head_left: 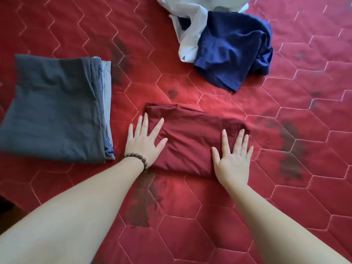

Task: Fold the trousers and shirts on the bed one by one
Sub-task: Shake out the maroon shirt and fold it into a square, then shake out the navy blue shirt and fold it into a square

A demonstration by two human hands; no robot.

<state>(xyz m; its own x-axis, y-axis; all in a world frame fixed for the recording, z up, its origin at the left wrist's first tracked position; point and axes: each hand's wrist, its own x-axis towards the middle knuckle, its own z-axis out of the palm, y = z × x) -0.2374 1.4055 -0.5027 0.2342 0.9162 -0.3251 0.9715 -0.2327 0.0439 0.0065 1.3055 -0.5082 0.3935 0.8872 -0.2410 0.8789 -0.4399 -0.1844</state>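
Note:
A dark red garment (190,138) lies folded into a compact rectangle on the red quilted bed (190,206), in the middle of the view. My left hand (145,141), with a bead bracelet on the wrist, presses flat on its left end, fingers spread. My right hand (233,156) presses flat on its right end, fingers straight. At the left sits a stack of folded grey clothes (51,109) with lighter blue-grey layers showing at its right edge. At the top, a crumpled navy garment (234,50) lies against a rumpled white garment (190,29).
The red quilt has hexagon stitching and dark patches around the folded garment. The bed's edge shows at the lower left corner (7,204), with dark floor beyond.

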